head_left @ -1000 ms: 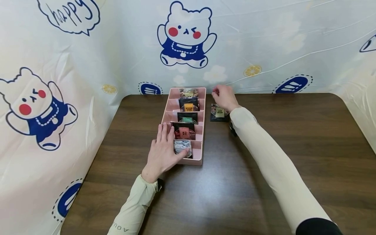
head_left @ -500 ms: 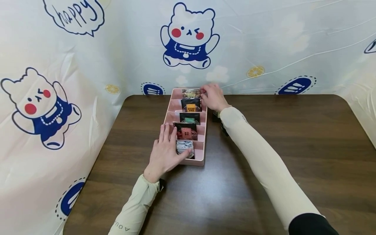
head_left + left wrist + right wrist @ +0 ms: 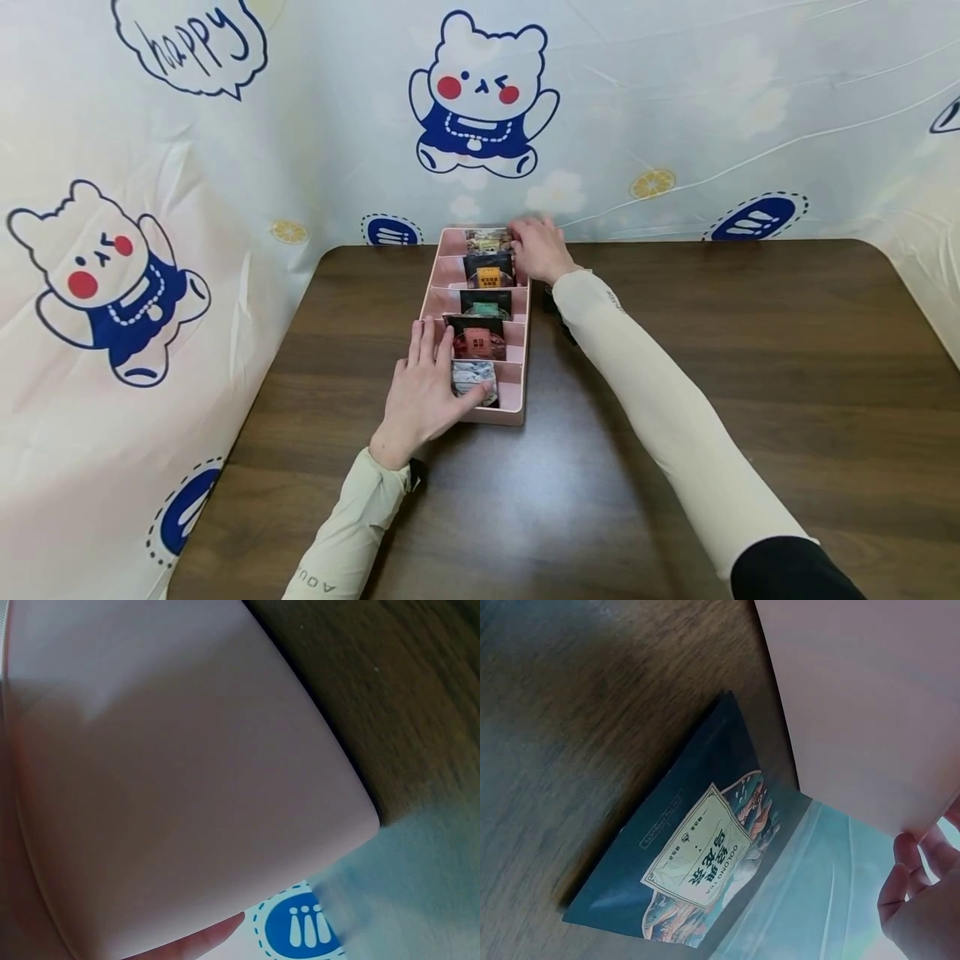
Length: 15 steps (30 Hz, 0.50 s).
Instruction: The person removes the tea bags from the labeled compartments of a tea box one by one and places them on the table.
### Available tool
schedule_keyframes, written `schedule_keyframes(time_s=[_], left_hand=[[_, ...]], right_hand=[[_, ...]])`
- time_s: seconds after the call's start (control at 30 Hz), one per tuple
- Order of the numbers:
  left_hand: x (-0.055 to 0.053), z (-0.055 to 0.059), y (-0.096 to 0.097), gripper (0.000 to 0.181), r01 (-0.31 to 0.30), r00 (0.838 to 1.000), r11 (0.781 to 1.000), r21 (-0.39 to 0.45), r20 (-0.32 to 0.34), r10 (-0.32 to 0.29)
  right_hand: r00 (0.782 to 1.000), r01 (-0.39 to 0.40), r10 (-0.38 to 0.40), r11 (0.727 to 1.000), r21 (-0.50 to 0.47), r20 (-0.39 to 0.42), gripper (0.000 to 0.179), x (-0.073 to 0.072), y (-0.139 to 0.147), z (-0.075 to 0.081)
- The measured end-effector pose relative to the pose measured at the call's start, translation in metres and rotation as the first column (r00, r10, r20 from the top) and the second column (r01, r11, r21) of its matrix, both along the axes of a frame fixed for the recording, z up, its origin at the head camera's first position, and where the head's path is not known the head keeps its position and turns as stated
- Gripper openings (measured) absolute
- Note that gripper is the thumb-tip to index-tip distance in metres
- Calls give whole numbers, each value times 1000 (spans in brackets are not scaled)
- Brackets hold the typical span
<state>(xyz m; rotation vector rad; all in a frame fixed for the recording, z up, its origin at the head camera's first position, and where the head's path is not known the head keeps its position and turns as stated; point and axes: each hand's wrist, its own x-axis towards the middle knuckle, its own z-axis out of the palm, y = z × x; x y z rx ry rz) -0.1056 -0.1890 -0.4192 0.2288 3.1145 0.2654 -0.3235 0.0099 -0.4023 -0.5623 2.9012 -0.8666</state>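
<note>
A pink divided box [image 3: 517, 392] stands lengthwise on the table, one tea sachet showing in each compartment. My left hand [image 3: 427, 396] lies over its near left rim with fingers straight, the thumb reaching across the silvery sachet [image 3: 472, 372]. At the far right corner, my right hand [image 3: 542, 250] grips the rim with bent fingers; the right wrist view shows the fingertips [image 3: 907, 851] at that corner. Beside the box lies a dark oolong tea sachet [image 3: 697, 855] with a pale label, mostly hidden under the right forearm in the head view.
Further sachets with red [image 3: 477, 340], green [image 3: 486, 308] and orange [image 3: 489, 275] labels stand in the middle compartments. A patterned curtain [image 3: 600, 100] hangs right behind the table's far edge. Brown tabletop [image 3: 750, 333] extends to the right.
My right hand has moved left from above the table to the box's far right corner, its forearm now covering the oolong sachet. My left hand stays on the box.
</note>
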Motion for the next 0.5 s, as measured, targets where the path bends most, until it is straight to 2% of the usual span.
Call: schedule_keyframes(time_s=[0.27, 0.5], left_hand=[[0, -1, 0, 102, 1, 1000, 1000, 9, 8, -1], [0, -2, -1, 104, 5, 1000, 1000, -7, -6, -5]], right_hand=[[999, 41, -41, 999, -30, 1, 34, 0, -1, -3], [996, 83, -86, 994, -72, -35, 17, 1, -3, -4]])
